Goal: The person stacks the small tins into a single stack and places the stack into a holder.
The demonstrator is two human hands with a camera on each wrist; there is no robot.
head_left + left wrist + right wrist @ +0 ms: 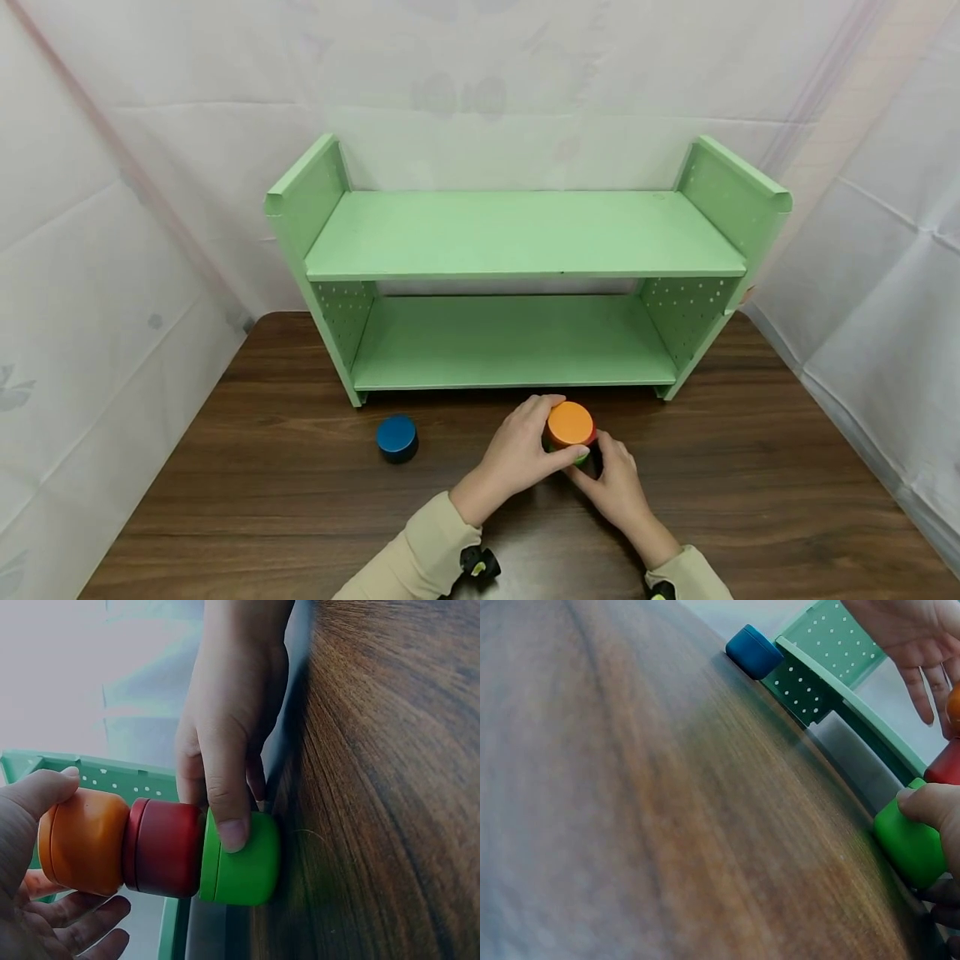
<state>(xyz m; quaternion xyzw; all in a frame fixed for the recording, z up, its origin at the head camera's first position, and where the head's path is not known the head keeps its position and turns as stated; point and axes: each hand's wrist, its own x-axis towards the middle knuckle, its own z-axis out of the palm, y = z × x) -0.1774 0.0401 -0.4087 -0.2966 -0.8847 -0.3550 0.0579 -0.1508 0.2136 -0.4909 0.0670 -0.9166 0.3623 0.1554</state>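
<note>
Three small round lidded canisters stand in a stack on the table in front of the shelf. The green canister (251,874) is at the bottom, the red canister (166,847) in the middle and the orange canister (570,422) on top. My left hand (516,450) holds the orange canister from the side, thumb in front and fingers behind. Lower down, my right hand (618,487) grips the green canister, its thumb lying across the side in the left wrist view. From the head view the red one is mostly hidden by the orange lid.
A blue canister (397,437) sits alone on the dark wooden table (285,500), left of the stack. Behind it all stands a green two-tier shelf (517,237) with perforated side panels. White cloth (525,83) hangs around the table.
</note>
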